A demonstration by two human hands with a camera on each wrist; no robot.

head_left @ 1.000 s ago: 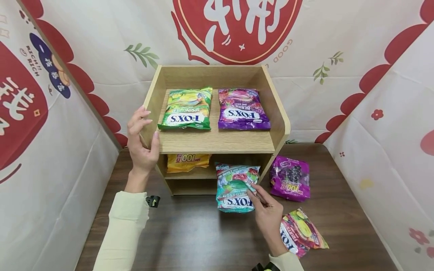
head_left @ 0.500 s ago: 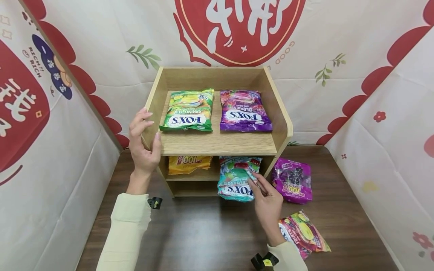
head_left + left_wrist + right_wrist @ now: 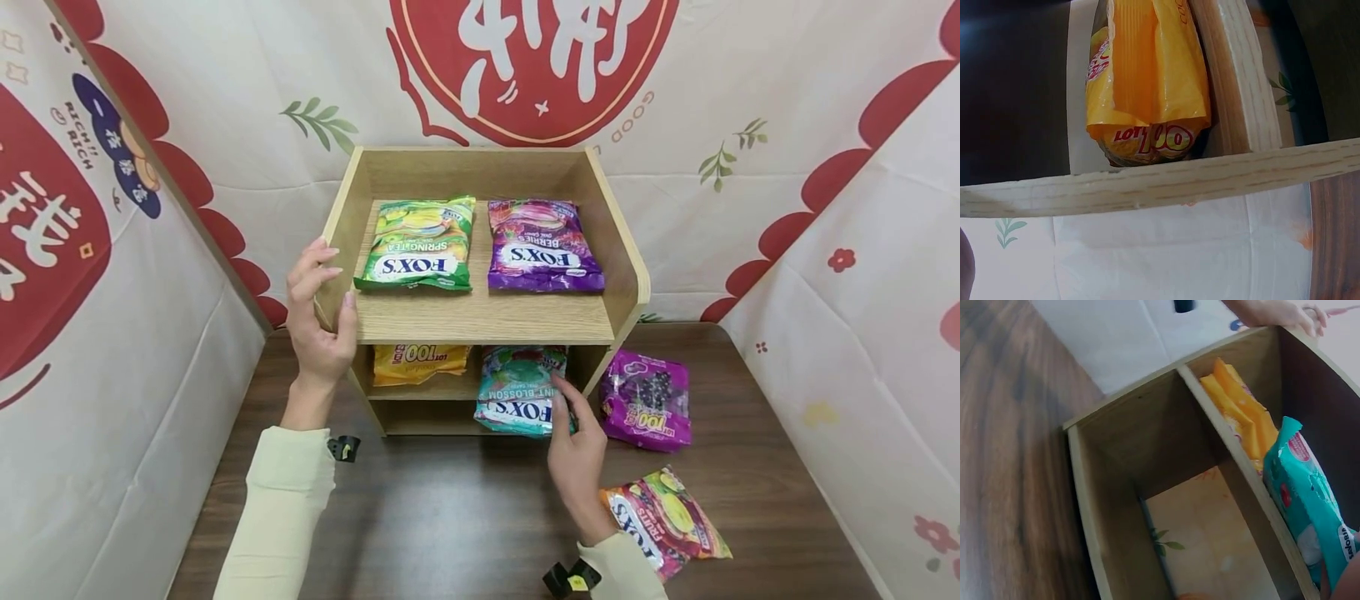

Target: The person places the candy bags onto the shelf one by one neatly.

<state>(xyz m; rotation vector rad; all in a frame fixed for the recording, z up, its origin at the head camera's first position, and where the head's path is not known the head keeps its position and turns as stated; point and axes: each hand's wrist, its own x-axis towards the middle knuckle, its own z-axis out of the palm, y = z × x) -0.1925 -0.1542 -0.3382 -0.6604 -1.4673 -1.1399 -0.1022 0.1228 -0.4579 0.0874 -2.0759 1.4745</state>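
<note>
My left hand [image 3: 318,325] grips the left side panel of a small wooden shelf [image 3: 480,321], fingers at the panel's edge and thumb at its front. My right hand [image 3: 577,454] touches the right side of a teal Fox's candy bag [image 3: 517,392] with its fingertips, the fingers fairly straight. That bag lies on the middle level, its front end jutting out past the board. In the right wrist view the teal bag [image 3: 1304,494] stands beside a yellow candy bag [image 3: 1241,415]. The left wrist view shows the yellow bag [image 3: 1154,75] close up.
On the top level lie a green Spring Tea bag [image 3: 416,246] and a purple Berries bag [image 3: 543,246]. A purple candy bag [image 3: 647,400] and a Fruits bag [image 3: 667,521] lie on the dark wooden table [image 3: 442,517] to the right. Printed cloth surrounds the table.
The teal bag has moved back onto the middle level and shifted slightly left. My right hand has eased its pinch on the bag's corner. My left hand stays on the shelf.
</note>
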